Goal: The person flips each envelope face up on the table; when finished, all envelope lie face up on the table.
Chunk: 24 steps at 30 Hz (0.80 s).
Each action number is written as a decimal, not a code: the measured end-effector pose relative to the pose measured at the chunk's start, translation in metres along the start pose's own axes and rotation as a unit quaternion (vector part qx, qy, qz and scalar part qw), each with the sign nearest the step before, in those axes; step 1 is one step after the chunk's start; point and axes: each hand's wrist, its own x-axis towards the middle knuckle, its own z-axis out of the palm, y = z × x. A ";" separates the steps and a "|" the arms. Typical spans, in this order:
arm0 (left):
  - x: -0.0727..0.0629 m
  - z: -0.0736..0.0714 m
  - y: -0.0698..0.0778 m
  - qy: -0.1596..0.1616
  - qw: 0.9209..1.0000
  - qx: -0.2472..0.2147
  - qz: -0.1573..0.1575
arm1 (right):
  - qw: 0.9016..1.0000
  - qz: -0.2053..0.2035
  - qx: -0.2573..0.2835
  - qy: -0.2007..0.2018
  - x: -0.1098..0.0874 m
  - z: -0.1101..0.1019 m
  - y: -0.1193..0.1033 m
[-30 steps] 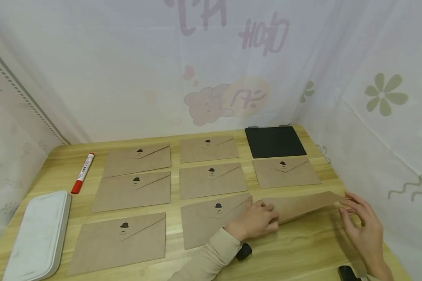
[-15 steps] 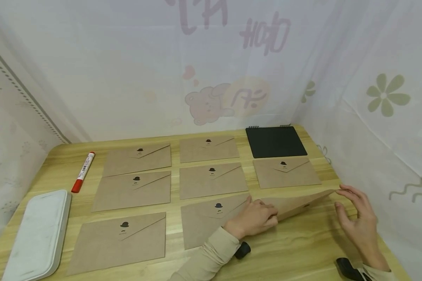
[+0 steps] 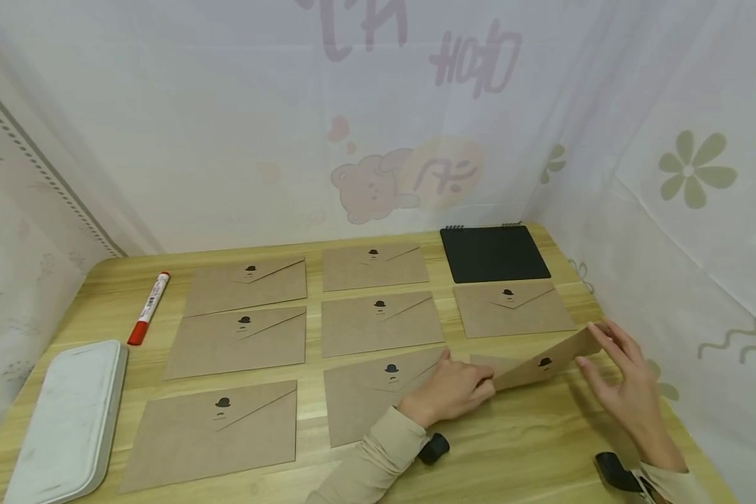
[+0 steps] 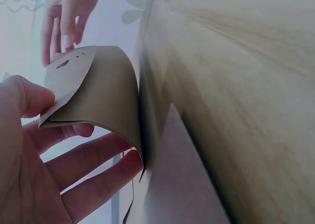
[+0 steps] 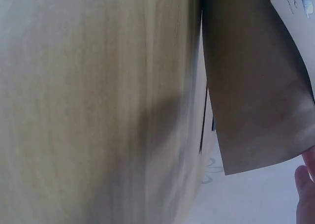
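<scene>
In the head view a brown kraft envelope [image 3: 544,364] stands tilted up on its edge at the right, its printed black hat facing me. My left hand [image 3: 450,388] pinches its left end; the left wrist view shows the thumb over the flap corner and fingers beneath, the envelope [image 4: 106,93] bowed. At the raised far right corner my right hand [image 3: 626,378] holds the edge with its fingertips, the thumb on the near side. In the right wrist view the plain face of the envelope [image 5: 261,86] rises over the wood. A plain brown strip [image 3: 494,362] shows behind it.
Several matching envelopes lie flat in rows, one envelope [image 3: 387,374] partly under my left forearm. A black spiral notebook [image 3: 494,254] lies at the back right. To the left are a red-and-white marker [image 3: 149,309] and a whitish case [image 3: 66,420]. Curtains hang round the wooden table [image 3: 542,448].
The envelope has swung from its plain face lying upward to tilted with the printed face toward me. My right hand has moved left and upward with its corner; the left hand stays nearly in place.
</scene>
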 end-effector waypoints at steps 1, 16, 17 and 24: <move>0.000 0.000 0.000 -0.001 1.000 -0.004 -0.005 | 1.000 0.008 -0.001 -0.004 0.000 0.000 0.000; 0.007 -0.010 -0.004 0.010 0.990 -0.131 -0.059 | 0.999 0.000 -0.031 -0.035 -0.006 0.008 0.020; 0.007 -0.011 -0.004 0.014 0.988 -0.143 -0.061 | 0.999 -0.006 -0.037 -0.029 -0.006 0.009 0.022; 0.009 -0.019 -0.002 0.034 0.986 -0.150 -0.056 | 0.997 -0.009 -0.072 0.015 -0.009 0.009 0.031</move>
